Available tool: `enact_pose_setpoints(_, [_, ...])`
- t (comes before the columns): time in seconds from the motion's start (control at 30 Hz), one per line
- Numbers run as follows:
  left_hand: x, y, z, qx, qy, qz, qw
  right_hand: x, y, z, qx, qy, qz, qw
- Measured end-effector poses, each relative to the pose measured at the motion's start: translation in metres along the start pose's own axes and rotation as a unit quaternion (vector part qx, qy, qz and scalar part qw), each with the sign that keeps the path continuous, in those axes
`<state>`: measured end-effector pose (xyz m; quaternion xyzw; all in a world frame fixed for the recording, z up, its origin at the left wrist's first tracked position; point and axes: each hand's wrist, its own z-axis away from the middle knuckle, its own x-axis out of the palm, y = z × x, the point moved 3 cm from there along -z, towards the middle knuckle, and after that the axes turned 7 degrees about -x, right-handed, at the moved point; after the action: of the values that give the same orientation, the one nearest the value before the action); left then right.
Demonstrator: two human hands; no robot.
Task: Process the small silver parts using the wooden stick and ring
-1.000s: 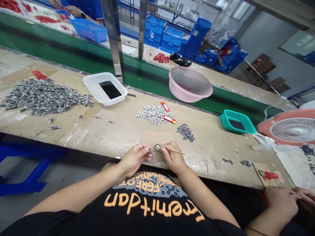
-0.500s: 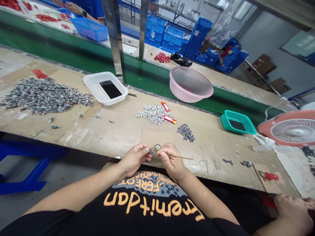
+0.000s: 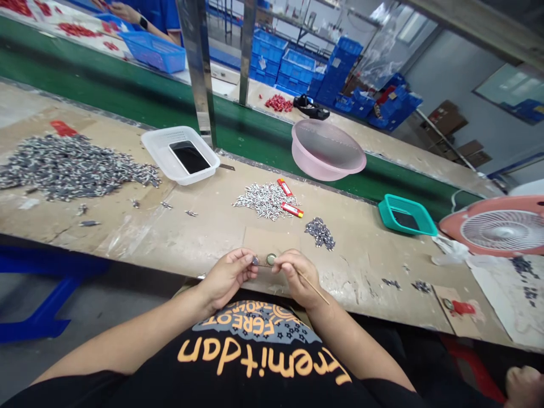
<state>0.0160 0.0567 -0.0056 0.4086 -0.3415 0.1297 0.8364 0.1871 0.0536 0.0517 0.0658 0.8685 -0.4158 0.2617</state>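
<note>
My left hand [image 3: 232,276] pinches a small dark grey piece [image 3: 255,261] between thumb and forefinger, close to the table edge. In my right hand [image 3: 296,277] is a thin brown stick [image 3: 313,287], its rear end slanting down over the wrist. Between the hands a bottle cap [image 3: 271,259] lies on a cardboard sheet [image 3: 264,241]. Beyond it spreads a heap of small white-and-dark parts [image 3: 266,201] with two red-and-yellow tubes [image 3: 292,209] against it. A smaller pile of dark grey pieces [image 3: 319,233] sits to the right.
A large heap of grey-and-white parts [image 3: 76,167] covers the left. Behind stand a white tray [image 3: 148,148] holding a phone, a pink basin [image 3: 327,164] and a green tray [image 3: 385,218]. An orange fan [image 3: 453,218] is at right. A co-worker's hand [image 3: 525,386] shows lower right.
My right hand has drawn slightly away from the left, and the stick has swung from nearly level to a steeper slant. The co-worker's hand has moved right, and the view has shifted slightly.
</note>
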Motion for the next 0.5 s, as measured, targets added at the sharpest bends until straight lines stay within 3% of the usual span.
enact_pose_setpoints(0.13, [-0.014,0.016,-0.004,0.062,0.019,0.027,0.998,-0.017,0.034,-0.028,-0.012,-0.004,0.166,0.986])
enact_pose_setpoints(0.33, [-0.026,0.019,-0.011,0.084,0.004,0.057,0.995,-0.008,0.095,-0.072,0.051,-0.171,0.371,0.911])
enact_pose_setpoints(0.4, [-0.027,0.019,-0.01,0.079,-0.007,0.056,0.995,-0.002,0.104,-0.078,0.064,-0.211,0.397,0.891])
enact_pose_setpoints(0.5, [-0.027,0.019,-0.01,0.069,-0.02,0.054,0.996,0.001,0.107,-0.082,0.052,-0.234,0.384,0.892])
